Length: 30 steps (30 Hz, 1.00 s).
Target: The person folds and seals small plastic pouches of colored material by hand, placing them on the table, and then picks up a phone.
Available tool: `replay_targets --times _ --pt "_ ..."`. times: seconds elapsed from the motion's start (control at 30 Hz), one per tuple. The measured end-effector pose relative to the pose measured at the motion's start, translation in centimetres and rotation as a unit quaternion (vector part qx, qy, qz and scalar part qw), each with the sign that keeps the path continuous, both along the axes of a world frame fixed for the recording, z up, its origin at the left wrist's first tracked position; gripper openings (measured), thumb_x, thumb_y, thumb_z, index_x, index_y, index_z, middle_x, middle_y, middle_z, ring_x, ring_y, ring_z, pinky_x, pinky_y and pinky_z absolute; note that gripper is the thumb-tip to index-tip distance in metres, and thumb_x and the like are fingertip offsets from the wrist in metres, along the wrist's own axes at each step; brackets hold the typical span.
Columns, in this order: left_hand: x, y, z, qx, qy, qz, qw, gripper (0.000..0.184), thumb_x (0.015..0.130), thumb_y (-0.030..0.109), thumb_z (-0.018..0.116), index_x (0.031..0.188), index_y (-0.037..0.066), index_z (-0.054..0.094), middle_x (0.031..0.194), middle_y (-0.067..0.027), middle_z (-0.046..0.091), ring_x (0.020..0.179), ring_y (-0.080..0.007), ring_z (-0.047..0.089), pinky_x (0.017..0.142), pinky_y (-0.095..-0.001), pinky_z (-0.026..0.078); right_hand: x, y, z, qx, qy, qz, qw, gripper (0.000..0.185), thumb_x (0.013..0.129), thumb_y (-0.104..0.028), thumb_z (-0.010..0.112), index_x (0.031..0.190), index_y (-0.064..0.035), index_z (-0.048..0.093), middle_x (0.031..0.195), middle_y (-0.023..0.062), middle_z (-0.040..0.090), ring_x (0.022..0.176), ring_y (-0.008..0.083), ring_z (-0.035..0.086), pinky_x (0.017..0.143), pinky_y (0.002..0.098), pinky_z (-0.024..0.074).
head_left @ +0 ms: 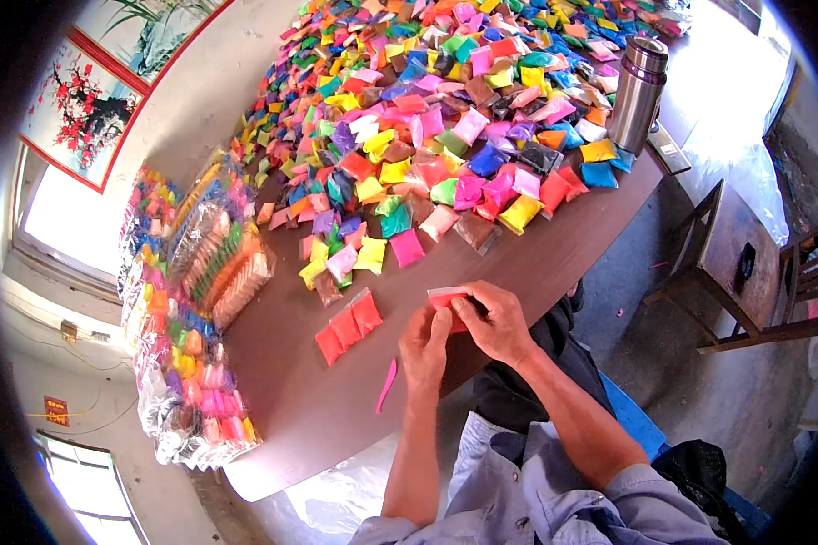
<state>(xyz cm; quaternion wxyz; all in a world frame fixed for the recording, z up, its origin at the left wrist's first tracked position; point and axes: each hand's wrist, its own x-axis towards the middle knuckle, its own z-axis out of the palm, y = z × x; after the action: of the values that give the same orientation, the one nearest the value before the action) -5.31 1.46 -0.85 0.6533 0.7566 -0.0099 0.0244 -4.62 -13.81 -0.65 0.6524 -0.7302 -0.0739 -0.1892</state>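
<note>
Between my two hands, over the table's near edge, is a small clear packet of red material [446,297]. My left hand [423,345] pinches its left side with the thumb up. My right hand [497,322] grips its right side, thumb and fingers closed along the top edge. Left of my hands, a short row of similar red packets [349,328] lies on the brown table [327,409]. A thin pink plastic tool [387,385] rests on the table just left of my left wrist.
A big heap of colourful packets [427,127] covers the table's far part. Bagged bundles of packets [195,363] line the left edge. A steel thermos [639,95] stands at the right edge, and a wooden stool [736,259] is on the floor at right.
</note>
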Motion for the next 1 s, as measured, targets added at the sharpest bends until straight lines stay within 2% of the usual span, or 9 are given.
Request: replay_targets --times 0.23,0.33,0.4,0.43,0.53,0.6,0.7,0.83,1.0 --pt "-0.3 -0.4 0.3 -0.014 -0.011 0.016 1.0 0.021 0.105 0.017 0.066 0.113 -0.001 0.073 0.1 -0.0003 0.072 0.09 -0.0078 0.063 0.081 -0.025 0.051 -0.1 0.0 -0.5 -0.017 0.013 0.001 1.0 0.016 0.096 -0.014 0.069 0.107 -0.0048 0.076 0.098 0.0148 0.074 0.088 0.0318 0.073 0.074 0.0383 0.0566" --pt "-0.5 -0.7 0.6 -0.039 0.005 0.02 0.999 0.018 0.105 0.019 0.067 0.109 0.002 0.074 0.095 0.0036 0.068 0.086 -0.0055 0.058 0.077 -0.0237 0.048 -0.2 0.0 -0.5 0.01 0.036 0.004 0.999 0.015 0.096 -0.013 0.069 0.106 -0.0036 0.076 0.096 0.0146 0.074 0.086 0.0303 0.073 0.073 0.0372 0.0564" --pt "-0.5 -0.8 0.8 -0.117 0.065 0.029 0.991 0.017 0.104 0.019 0.068 0.107 0.003 0.074 0.093 0.005 0.067 0.085 -0.0053 0.057 0.076 -0.0235 0.047 -0.1 0.0 -0.4 -0.016 0.008 0.006 1.0 0.015 0.096 -0.013 0.069 0.104 -0.0021 0.076 0.094 0.0147 0.074 0.083 0.0284 0.073 0.071 0.0363 0.0559" --pt "-0.6 -0.8 0.8 -0.115 0.065 0.033 0.991 0.017 0.104 0.019 0.068 0.107 0.003 0.074 0.093 0.005 0.067 0.085 -0.0053 0.057 0.076 -0.0235 0.047 0.0 0.0 -0.5 -0.026 -0.011 0.012 1.0 0.015 0.097 -0.011 0.068 0.105 0.0 0.074 0.092 0.0134 0.073 0.081 0.0239 0.071 0.072 0.0343 0.0542" --pt "-0.7 -0.2 0.7 -0.098 0.03 0.037 0.994 0.019 0.104 0.016 0.068 0.111 -0.001 0.073 0.099 0.0019 0.07 0.088 -0.0064 0.061 0.08 -0.024 0.05 -0.1 -0.1 -0.2 -0.002 -0.009 0.036 0.999 0.014 0.097 -0.01 0.068 0.105 -0.0003 0.074 0.092 0.0132 0.073 0.081 0.0237 0.071 0.072 0.0345 0.0542" --pt "-0.8 0.4 1.0 -0.042 0.022 0.063 0.997 0.018 0.104 0.017 0.067 0.108 0.0 0.073 0.095 0.005 0.066 0.085 -0.005 0.056 0.076 -0.0228 0.046 -0.4 -0.1 -0.5 0.002 0.021 0.045 0.999 0.013 0.097 -0.009 0.067 0.104 0.0003 0.073 0.09 0.0094 0.072 0.081 0.0187 0.069 0.072 0.0326 0.0532" --pt "-0.8 3.4 3.5 -0.095 0.012 0.113 0.989 0.019 0.104 0.02 0.068 0.106 0.002 0.073 0.092 0.0067 0.063 0.085 -0.0045 0.053 0.074 -0.0229 0.043 -0.4 0.1 -0.6 0.035 0.053 0.016 0.998 0.016 0.1 -0.013 0.068 0.104 0.001 0.073 0.082 0.0 0.067 0.073 0.0064 0.058 0.063 0.0254 0.0474" --pt "0.3 11.1 3.5 -0.082 -0.045 0.176 0.98 0.016 0.103 0.02 0.069 0.105 0.005 0.074 0.09 0.0053 0.063 0.082 -0.0044 0.055 0.07 -0.023 0.044 -0.4 0.8 -1.0 0.057 0.05 0.0 0.997 0.014 0.099 -0.013 0.07 0.103 0.0006 0.073 0.076 -0.0015 0.064 0.065 0.0025 0.053 0.056 0.0231 0.0426" --pt "1.0 16.9 2.7 -0.079 0.025 0.283 0.955 0.022 0.101 0.019 0.07 0.108 -0.001 0.074 0.096 -0.0008 0.068 0.087 -0.0095 0.06 0.081 -0.0285 0.05 -0.2 0.9 -1.1 0.018 0.03 -0.011 0.999 0.011 0.099 -0.01 0.07 0.101 0.0006 0.073 0.075 0.0011 0.065 0.062 0.0044 0.053 0.055 0.0245 0.0422"
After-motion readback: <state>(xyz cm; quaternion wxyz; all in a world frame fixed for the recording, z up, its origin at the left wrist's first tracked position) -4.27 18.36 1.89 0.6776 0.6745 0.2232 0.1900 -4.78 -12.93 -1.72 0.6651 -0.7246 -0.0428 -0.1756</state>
